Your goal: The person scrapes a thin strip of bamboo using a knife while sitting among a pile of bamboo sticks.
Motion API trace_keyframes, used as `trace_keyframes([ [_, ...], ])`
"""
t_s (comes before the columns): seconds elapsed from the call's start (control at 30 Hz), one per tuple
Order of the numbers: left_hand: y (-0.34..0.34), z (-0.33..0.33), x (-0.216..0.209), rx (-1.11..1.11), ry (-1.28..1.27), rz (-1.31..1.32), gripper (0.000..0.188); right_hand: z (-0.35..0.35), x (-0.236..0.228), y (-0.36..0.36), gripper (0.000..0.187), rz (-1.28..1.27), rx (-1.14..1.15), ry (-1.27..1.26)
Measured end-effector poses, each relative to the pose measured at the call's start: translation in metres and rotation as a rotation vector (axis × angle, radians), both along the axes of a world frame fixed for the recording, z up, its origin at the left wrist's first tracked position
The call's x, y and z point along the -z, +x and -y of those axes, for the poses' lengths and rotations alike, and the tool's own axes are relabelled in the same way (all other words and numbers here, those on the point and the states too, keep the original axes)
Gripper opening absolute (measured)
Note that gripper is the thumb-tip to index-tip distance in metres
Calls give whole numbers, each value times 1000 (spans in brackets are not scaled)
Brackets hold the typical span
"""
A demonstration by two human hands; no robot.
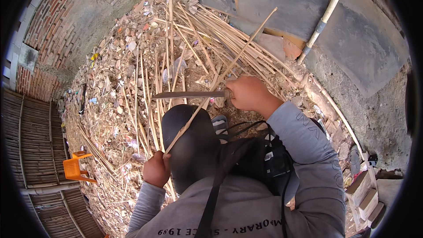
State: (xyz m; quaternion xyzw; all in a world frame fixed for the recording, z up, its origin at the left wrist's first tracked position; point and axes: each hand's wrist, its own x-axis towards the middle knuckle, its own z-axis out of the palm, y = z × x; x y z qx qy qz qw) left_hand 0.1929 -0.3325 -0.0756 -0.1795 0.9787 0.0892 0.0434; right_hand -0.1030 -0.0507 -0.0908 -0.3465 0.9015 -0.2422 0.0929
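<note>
My left hand [157, 169] is closed around the near end of a long bamboo strip [188, 122]. The strip slants up and away to the right, its far end reaching over the pile. My right hand [250, 93] grips the handle of a machete [190, 94], most of the handle hidden in the fist. The long, dark blade lies level, pointing left, and crosses the strip near the hand. Whether the edge touches the strip I cannot tell.
A pile of bamboo strips [233, 39] lies ahead, and more loose strips [143, 92] lie on littered ground. An orange plastic chair [76, 167] stands at left. Brick wall [61, 26] rises at far left. A pale pole [324, 20] leans at right, near wooden blocks [366, 200].
</note>
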Motion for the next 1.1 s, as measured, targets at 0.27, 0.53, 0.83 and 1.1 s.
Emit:
trace_keyframes([
  [0.27, -4, -5, -5, -7, 0, 18, 30, -14, 5, -7, 28, -100, 38, 19],
  [0.53, -5, 0, 3, 3, 32, -6, 32, -27, 10, -24, 40, -19, 246, -23],
  [0.83, -5, -1, 1, 29, 40, -38, 31, -37, 4, -32, 36, -34, 310, -52],
  [1.1, 0, 2, 1, 22, 7, -1, 31, -32, 13, -25, 31, -36, 195, 27],
])
